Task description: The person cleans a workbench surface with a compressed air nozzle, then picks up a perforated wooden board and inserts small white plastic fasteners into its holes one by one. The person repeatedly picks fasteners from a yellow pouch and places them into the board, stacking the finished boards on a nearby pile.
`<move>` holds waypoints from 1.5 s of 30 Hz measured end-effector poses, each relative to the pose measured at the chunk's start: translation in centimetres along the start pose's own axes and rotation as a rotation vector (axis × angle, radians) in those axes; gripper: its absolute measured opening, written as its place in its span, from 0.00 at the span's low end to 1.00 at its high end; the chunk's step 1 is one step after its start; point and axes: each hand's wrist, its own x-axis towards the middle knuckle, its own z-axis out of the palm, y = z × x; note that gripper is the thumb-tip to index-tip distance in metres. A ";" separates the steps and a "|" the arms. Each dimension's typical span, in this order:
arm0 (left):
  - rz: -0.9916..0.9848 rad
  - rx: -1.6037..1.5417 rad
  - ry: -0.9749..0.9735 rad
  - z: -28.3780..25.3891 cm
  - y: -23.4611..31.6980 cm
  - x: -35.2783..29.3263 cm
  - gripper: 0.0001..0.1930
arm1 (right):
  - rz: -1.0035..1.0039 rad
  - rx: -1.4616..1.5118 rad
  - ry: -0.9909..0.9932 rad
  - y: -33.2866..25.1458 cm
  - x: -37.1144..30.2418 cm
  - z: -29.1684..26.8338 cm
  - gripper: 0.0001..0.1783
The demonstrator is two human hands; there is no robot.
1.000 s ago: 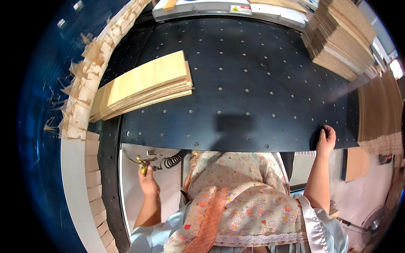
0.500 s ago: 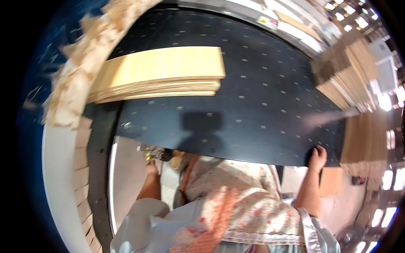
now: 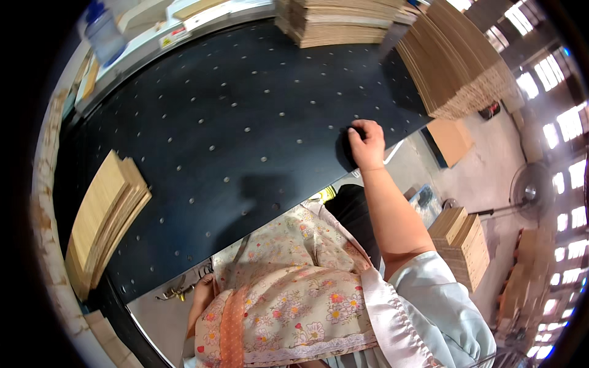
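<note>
- Two hands in view, both at near edge of the black perforated table [image 3: 233, 122].
- Nearest: floral apron [image 3: 288, 294] w/ orange strip and lace hem fills lower centre; light blue sleeve [image 3: 442, 306] on right arm.
- Left hand [image 3: 202, 288] low, just under table's near edge, mostly hidden behind the apron; fingers not visible, can't tell if spread or gripping. Just beside it: small metal hook-like part [image 3: 175, 293] on the grey panel [image 3: 159, 319] below the tabletop; touching or not – can't tell.
- Right hand [image 3: 367, 144] further out, resting on table's near-right edge; fingers curled together over the edge, knuckles up, nothing else held.
- Left on tabletop: stack of pale wood-coloured sheets [image 3: 104, 221], fanned, well apart from both hands.
- Right, on floor beside person: small cardboard stack [image 3: 463, 242].
- Far right: big pile of flat cardboard [image 3: 460, 61], overhanging table corner.
- Far top: another cardboard stack [image 3: 337, 21] at the back edge.
</note>
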 end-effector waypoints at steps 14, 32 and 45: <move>0.311 1.213 -0.411 15.7 19.4 -7.4 0.12 | 0.011 0.158 0.067 -0.5 0.0 -0.2 0.08; 0.409 1.206 -0.438 15.2 19.7 -7.0 0.18 | 0.019 0.144 0.049 -0.8 0.1 -0.3 0.08; 0.431 0.825 -0.361 15.8 20.9 -7.6 0.11 | -0.006 0.097 -0.004 -0.6 0.2 -0.2 0.08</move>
